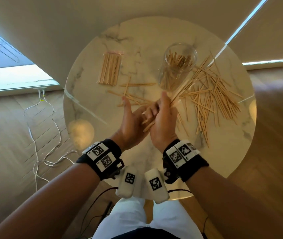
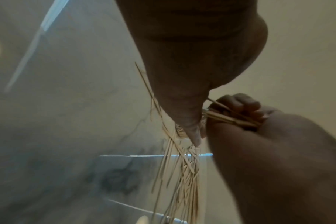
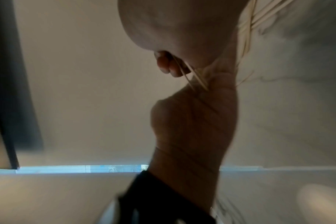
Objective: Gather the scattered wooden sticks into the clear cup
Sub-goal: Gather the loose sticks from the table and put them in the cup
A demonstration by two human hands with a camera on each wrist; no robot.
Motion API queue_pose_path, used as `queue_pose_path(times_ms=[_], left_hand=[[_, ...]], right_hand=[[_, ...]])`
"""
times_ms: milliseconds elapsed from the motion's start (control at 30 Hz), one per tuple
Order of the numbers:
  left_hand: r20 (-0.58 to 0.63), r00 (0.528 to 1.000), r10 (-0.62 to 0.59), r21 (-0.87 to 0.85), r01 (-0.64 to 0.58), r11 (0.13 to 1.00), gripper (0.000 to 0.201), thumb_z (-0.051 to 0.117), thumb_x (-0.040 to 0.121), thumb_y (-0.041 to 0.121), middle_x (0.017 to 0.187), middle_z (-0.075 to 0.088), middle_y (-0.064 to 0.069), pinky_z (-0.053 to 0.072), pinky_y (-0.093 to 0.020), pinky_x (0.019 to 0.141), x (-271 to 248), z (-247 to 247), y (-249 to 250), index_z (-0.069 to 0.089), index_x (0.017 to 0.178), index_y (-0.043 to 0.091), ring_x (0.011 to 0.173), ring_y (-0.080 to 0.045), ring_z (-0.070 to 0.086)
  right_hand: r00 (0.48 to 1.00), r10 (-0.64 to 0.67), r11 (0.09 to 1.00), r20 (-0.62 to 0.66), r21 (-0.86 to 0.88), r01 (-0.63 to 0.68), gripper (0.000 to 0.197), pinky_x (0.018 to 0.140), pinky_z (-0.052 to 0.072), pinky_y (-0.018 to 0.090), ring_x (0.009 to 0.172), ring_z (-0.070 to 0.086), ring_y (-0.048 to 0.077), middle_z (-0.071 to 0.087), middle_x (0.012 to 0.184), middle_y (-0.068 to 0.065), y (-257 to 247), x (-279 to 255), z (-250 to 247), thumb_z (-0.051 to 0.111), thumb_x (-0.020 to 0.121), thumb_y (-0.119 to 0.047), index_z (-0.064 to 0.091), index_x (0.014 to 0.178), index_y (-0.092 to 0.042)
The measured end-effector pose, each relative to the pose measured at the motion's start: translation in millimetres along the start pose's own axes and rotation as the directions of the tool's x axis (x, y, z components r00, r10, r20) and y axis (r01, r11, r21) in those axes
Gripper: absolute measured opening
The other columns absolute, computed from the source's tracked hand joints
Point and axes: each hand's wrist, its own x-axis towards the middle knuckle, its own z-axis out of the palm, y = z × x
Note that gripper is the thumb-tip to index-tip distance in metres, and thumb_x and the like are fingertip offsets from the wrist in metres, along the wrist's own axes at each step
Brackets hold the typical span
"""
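Observation:
My right hand grips a bundle of wooden sticks above the table's middle, thumb up. The bundle slants up and right toward the clear cup, which stands upright with several sticks inside. My left hand is beside it, thumb stretched out, fingers straight against the bundle's near ends. The left wrist view shows the right hand with fingers curled round the sticks. Stick tips poke from the curled fingers in the right wrist view. Many loose sticks lie right of the cup.
A clear bag of sticks lies at the back left of the round marble table. A few loose sticks lie just beyond my left thumb. White cables trail over the floor to the left.

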Motion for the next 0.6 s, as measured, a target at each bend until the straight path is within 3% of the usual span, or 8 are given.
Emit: queue_pose_path(times_ms=[67,167,267,367,400,500,600], left_hand=[[-0.039,0.999,0.021,0.009,-0.021,1.0,0.111,0.006,0.084,0.088,0.145,0.055,-0.021,0.031,-0.048,0.121,1.8,4.7,4.4,0.039,0.153,0.007,0.138,-0.031,0.052],[-0.147,0.966,0.214,0.216,-0.18,0.96,0.088,0.004,0.097,0.072,0.144,0.058,-0.012,0.032,-0.046,0.121,2.6,2.7,13.2,0.041,0.15,0.012,0.135,-0.022,0.055],[-0.039,0.903,0.427,0.415,-0.374,0.83,0.058,0.02,0.104,0.056,0.145,0.057,-0.004,0.035,-0.04,0.12,6.2,-1.1,23.8,0.047,0.142,0.022,0.137,-0.016,0.053],[0.103,0.836,0.539,0.647,-0.468,0.602,0.042,0.037,0.105,0.04,0.141,0.058,-0.001,0.043,-0.032,0.113,14.5,4.8,28.6,0.05,0.139,0.019,0.135,-0.013,0.053],[0.157,0.83,0.536,0.728,-0.464,0.505,0.042,0.041,0.105,0.038,0.139,0.059,0.002,0.044,-0.032,0.112,16.8,8.6,27.5,0.051,0.14,0.017,0.133,-0.01,0.054],[0.232,0.893,0.386,0.877,-0.364,0.314,0.034,0.047,0.106,0.035,0.136,0.064,0.012,0.045,-0.036,0.113,20.7,13.1,15.5,0.062,0.134,0.024,0.13,0.0,0.055],[0.233,0.92,0.317,0.885,-0.335,0.323,0.03,0.044,0.109,0.03,0.133,0.066,0.017,0.042,-0.028,0.113,18.6,10.2,6.3,0.067,0.128,0.028,0.129,0.004,0.055]], right_hand=[[1.0,0.008,1.0,0.01,0.007,-0.008,0.048,0.054,0.035,0.031,0.05,0.037,0.016,0.032,0.056,0.0,3.5,-2.2,-4.6,0.052,0.106,-0.032,0.038,0.062,-0.019],[1.0,-0.006,0.996,-0.006,-0.089,0.006,0.049,0.05,0.03,0.03,0.045,0.034,0.014,0.03,0.052,-0.003,-6.5,0.4,-14.7,0.048,0.108,-0.027,0.036,0.062,-0.019],[0.992,0.125,0.937,0.003,-0.329,-0.117,0.044,0.045,0.026,0.027,0.043,0.029,0.014,0.03,0.05,-0.003,-9.9,-0.1,-33.9,0.051,0.107,-0.024,0.037,0.065,-0.019],[0.94,0.334,0.734,0.067,-0.644,-0.215,0.036,0.044,0.027,0.026,0.044,0.032,0.013,0.032,0.056,-0.001,-3.5,-8.1,-52.4,0.05,0.107,-0.026,0.039,0.074,-0.019],[0.917,0.388,0.676,0.09,-0.704,-0.217,0.032,0.043,0.028,0.025,0.045,0.032,0.013,0.031,0.058,0.001,-2.3,-10.8,-56.0,0.049,0.108,-0.027,0.04,0.078,-0.017],[0.877,0.459,0.589,0.145,-0.788,-0.178,0.022,0.042,0.03,0.025,0.042,0.037,0.012,0.035,0.055,0.0,-4.4,-13.3,-59.2,0.046,0.108,-0.025,0.045,0.091,-0.012],[0.872,0.465,0.567,0.151,-0.808,-0.162,0.021,0.044,0.032,0.025,0.041,0.037,0.01,0.037,0.055,-0.001,-7.4,-6.5,-61.5,0.046,0.108,-0.026,0.045,0.092,-0.012]])
